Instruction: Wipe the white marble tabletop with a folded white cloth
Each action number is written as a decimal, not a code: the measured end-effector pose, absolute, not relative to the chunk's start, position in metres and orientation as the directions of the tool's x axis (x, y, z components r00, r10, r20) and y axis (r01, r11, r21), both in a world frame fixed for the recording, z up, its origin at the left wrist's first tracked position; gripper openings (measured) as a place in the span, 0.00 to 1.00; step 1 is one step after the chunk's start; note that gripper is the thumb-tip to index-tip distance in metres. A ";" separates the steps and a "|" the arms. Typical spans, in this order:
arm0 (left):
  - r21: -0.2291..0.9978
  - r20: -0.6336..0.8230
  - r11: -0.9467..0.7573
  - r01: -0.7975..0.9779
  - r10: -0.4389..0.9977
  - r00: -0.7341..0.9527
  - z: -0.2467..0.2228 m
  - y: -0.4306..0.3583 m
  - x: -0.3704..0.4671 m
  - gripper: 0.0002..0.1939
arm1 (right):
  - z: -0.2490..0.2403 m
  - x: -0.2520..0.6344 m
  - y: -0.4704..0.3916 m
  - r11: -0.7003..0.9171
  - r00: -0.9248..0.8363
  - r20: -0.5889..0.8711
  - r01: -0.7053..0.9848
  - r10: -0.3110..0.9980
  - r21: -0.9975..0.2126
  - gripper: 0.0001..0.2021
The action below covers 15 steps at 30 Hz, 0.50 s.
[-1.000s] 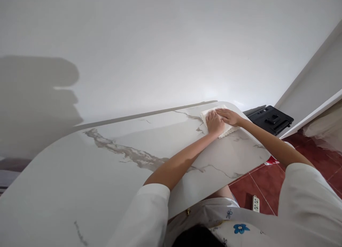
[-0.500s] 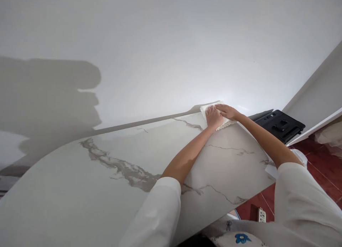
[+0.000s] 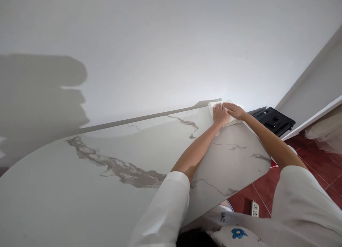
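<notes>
A white cloth (image 3: 212, 106) with a scalloped edge lies at the far right edge of the marble-patterned tabletop (image 3: 112, 147), close to the wall. My left hand (image 3: 221, 115) presses down on it with the fingers bent into the fabric. Coming in from the right, my right hand (image 3: 235, 111) lies flat over the cloth, its fingers stretched out and their tips beside my left hand. Both hands cover the middle of the cloth.
A white wall (image 3: 149, 62) runs along the table's far edge. Beyond the right end stands a black case-like object (image 3: 275, 121). A white power strip (image 3: 254, 208) lies on the red tiled floor (image 3: 315, 165).
The view has shifted, so the table appears further left. My hands and the cloth stay together, slightly nearer the table's right end. The white piece at the table's right edge is out of sight.
</notes>
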<state>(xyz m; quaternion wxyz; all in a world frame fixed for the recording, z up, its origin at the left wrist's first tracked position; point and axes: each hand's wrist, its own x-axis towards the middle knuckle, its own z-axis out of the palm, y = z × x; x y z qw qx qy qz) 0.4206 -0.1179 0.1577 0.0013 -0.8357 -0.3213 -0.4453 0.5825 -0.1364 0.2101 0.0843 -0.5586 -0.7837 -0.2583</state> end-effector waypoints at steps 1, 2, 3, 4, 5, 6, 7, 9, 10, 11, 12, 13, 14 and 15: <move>0.282 0.744 -0.800 0.530 0.531 0.406 0.157 -0.124 0.423 0.26 | 0.209 0.585 -0.145 0.236 -0.354 0.424 0.922 0.834 0.307 0.27; 0.279 0.745 -0.807 0.521 0.524 0.413 0.155 -0.131 0.426 0.26 | 0.207 0.586 -0.154 0.226 -0.343 0.426 0.926 0.837 0.302 0.27; 0.275 0.747 -0.815 0.511 0.515 0.420 0.154 -0.138 0.428 0.27 | 0.205 0.588 -0.164 0.213 -0.329 0.430 0.931 0.841 0.295 0.27; 0.270 0.750 -0.823 0.499 0.505 0.427 0.152 -0.146 0.429 0.27 | 0.202 0.589 -0.174 0.198 -0.312 0.435 0.937 0.845 0.287 0.27; 0.265 0.753 -0.832 0.487 0.494 0.435 0.150 -0.153 0.430 0.27 | 0.199 0.590 -0.185 0.183 -0.295 0.440 0.943 0.848 0.280 0.27; 0.257 0.755 -0.842 0.475 0.481 0.445 0.148 -0.161 0.431 0.27 | 0.196 0.590 -0.196 0.168 -0.280 0.444 0.947 0.851 0.274 0.27; 0.251 0.757 -0.850 0.463 0.470 0.454 0.146 -0.169 0.431 0.27 | 0.192 0.590 -0.207 0.155 -0.266 0.447 0.950 0.854 0.269 0.27; 0.236 0.762 -0.864 0.445 0.449 0.467 0.139 -0.185 0.430 0.27 | 0.184 0.588 -0.229 0.130 -0.242 0.451 0.955 0.859 0.265 0.27; 0.229 0.766 -0.869 0.439 0.440 0.470 0.136 -0.194 0.429 0.27 | 0.180 0.586 -0.239 0.119 -0.233 0.451 0.957 0.862 0.266 0.27; 0.225 0.768 -0.872 0.434 0.433 0.471 0.132 -0.201 0.428 0.27 | 0.176 0.584 -0.250 0.111 -0.226 0.452 0.957 0.863 0.268 0.27; 0.222 0.769 -0.875 0.430 0.428 0.474 0.128 -0.209 0.428 0.27 | 0.172 0.583 -0.260 0.104 -0.222 0.455 0.957 0.863 0.269 0.27; 0.220 0.767 -0.878 0.425 0.425 0.480 0.124 -0.217 0.427 0.27 | 0.168 0.580 -0.270 0.099 -0.219 0.459 0.958 0.861 0.271 0.27; 0.219 0.764 -0.881 0.420 0.422 0.488 0.121 -0.225 0.425 0.27 | 0.164 0.578 -0.280 0.095 -0.218 0.466 0.957 0.857 0.273 0.26; 0.217 0.760 -0.885 0.413 0.418 0.497 0.117 -0.232 0.424 0.27 | 0.159 0.576 -0.290 0.094 -0.220 0.473 0.957 0.853 0.276 0.26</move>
